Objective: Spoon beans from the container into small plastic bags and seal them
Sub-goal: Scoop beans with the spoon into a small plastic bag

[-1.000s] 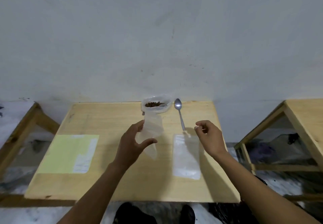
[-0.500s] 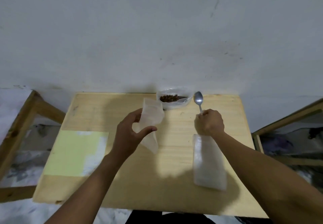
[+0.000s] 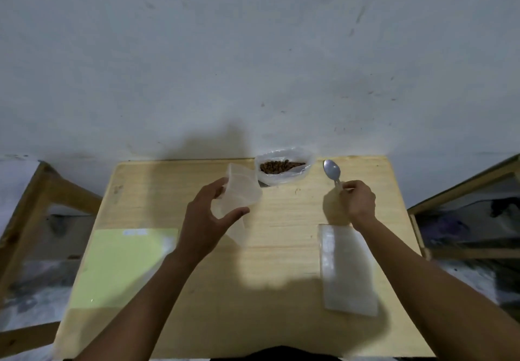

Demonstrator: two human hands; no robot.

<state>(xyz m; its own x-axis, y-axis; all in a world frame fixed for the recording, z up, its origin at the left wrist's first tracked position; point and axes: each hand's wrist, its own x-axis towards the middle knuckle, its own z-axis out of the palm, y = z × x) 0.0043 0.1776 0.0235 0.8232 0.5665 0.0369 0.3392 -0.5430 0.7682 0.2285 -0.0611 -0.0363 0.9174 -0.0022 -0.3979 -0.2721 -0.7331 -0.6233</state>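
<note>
Pale wall (image 3: 253, 51) behind wooden worktop (image 3: 281, 248). Small plastic bag (image 3: 239, 194) held clear of worktop in left hand (image 3: 208, 220), grip closed on it between thumb and fingers. Bean container (image 3: 284, 168) just beyond that grip. Spoon (image 3: 332, 170) handle pinched in right hand (image 3: 358, 201). Stack of bags (image 3: 346, 270) lying nearer than right grip.

Both bare forearms reach forward, side by side and well apart. The left hand (image 3: 209, 217) is raised with its back toward the wearer, thumb and fingers curled around a small translucent plastic bag (image 3: 239, 194). The right hand (image 3: 358, 200) is closed, fingertips pinched on the handle of a grey metal spoon (image 3: 332, 169), knuckles up.
</note>
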